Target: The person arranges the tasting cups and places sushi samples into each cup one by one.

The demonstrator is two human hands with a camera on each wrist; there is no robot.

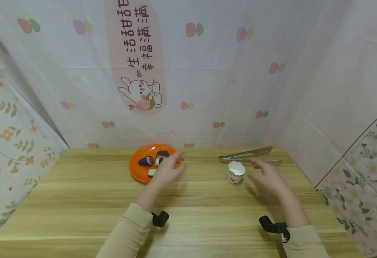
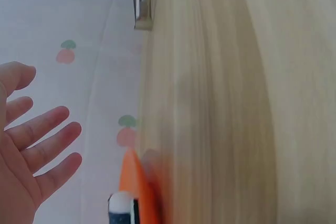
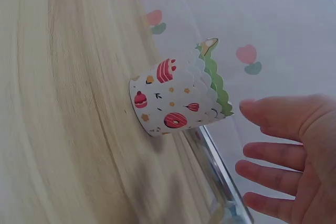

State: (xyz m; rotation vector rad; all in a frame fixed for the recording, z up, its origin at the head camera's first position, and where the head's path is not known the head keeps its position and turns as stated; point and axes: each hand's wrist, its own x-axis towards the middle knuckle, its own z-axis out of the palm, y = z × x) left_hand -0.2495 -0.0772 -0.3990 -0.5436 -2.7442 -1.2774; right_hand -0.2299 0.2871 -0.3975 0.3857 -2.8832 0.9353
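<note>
My left hand (image 1: 169, 167) hovers over the right side of an orange plate (image 1: 136, 175), fingers apart and holding nothing. Several small sushi pieces lie on that plate, among them a dark blue cone-shaped one (image 1: 145, 160) and one with a yellow centre (image 1: 151, 172); the hand partly hides others. Beside a paper baking cup (image 1: 235, 175), just to its right, is my right hand (image 1: 269, 175), empty with spread fingers. The right wrist view shows the cup (image 3: 176, 98) upright, printed with cakes and a doughnut, with a scalloped green rim; the fingertips are apart from it.
Metal tongs (image 1: 244, 154) lie spread on the wooden table (image 1: 194, 211) behind the cup, near the back edge. A printed curtain (image 1: 214, 79) hangs along the back of the table, and patterned cloths flank both sides.
</note>
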